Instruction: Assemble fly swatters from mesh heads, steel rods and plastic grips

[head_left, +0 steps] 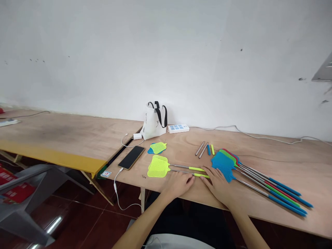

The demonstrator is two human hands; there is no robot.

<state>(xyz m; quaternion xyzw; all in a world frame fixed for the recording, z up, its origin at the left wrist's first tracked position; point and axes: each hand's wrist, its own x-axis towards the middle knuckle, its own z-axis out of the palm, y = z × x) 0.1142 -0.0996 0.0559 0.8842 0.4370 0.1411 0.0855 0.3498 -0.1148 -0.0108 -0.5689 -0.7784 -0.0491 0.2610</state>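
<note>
Two yellow fly swatters [158, 166] lie side by side before me, with metal rods and yellow handles pointing right. My left hand [179, 183] rests on the table at the near swatter's rod, its fingers loosely bent and laid against the start of the handle. Flat on the table, my right hand [217, 182] has its fingers spread, and the fingertips touch the ends of both handles. To its right lies a fanned pile of assembled fly swatters, with a blue head [223, 165] on top and blue, red and green handles. Neither hand lifts anything.
Loose yellow and blue swatter heads [158, 148] lie behind the swatters. Metal tubes [199, 148], a blue grip [209, 149] and a yellow grip [212, 149] lie further back. A phone [131, 157] with cable, a white bag [153, 122] and a power strip [178, 128] are also there.
</note>
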